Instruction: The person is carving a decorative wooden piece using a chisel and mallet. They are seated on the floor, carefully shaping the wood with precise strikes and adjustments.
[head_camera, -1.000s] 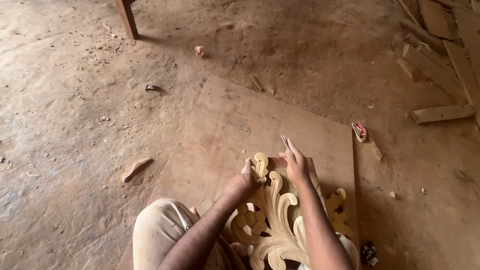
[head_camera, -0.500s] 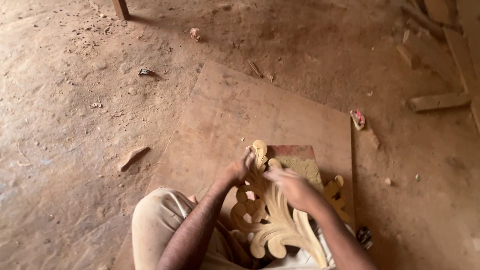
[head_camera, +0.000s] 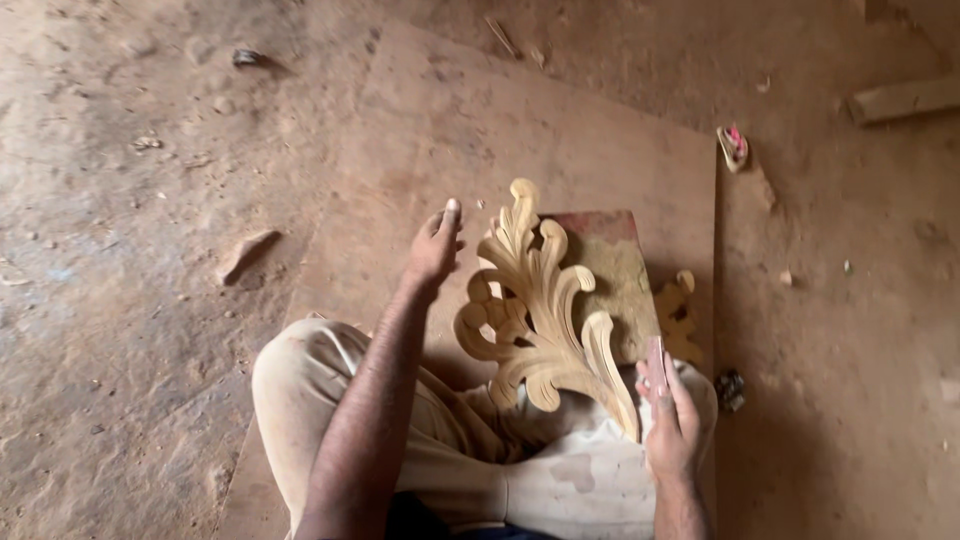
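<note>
**Right hand drops to the base of the carving**

Since half a second ago the right hand (head_camera: 672, 420) has slid from the upper scrolls down to the lower edge, and the view has closed in. The carved leaf panel (head_camera: 535, 310), pale wood with pierced scrolls, leans tilted across the person's lap, its tip pointing away over a flat board (head_camera: 560, 130) on the dirt floor. The left hand (head_camera: 436, 245) lies along the left edge near the top, fingers loosely open, seemingly bracing the piece and not clamped on it. The right hand's fingers are pressed together, flat against the lowest lobe; whether anything is pinched beneath them cannot be told.

Behind the carving lies a rough slab with a reddish top edge (head_camera: 610, 265), and a second small carved piece (head_camera: 680, 315) peeks out beside it. Around: a small pink-and-white object (head_camera: 734, 145), a wood chip (head_camera: 245, 255), an offcut (head_camera: 905, 98). The raised left knee (head_camera: 300, 375) crowds the carving's left side.
</note>
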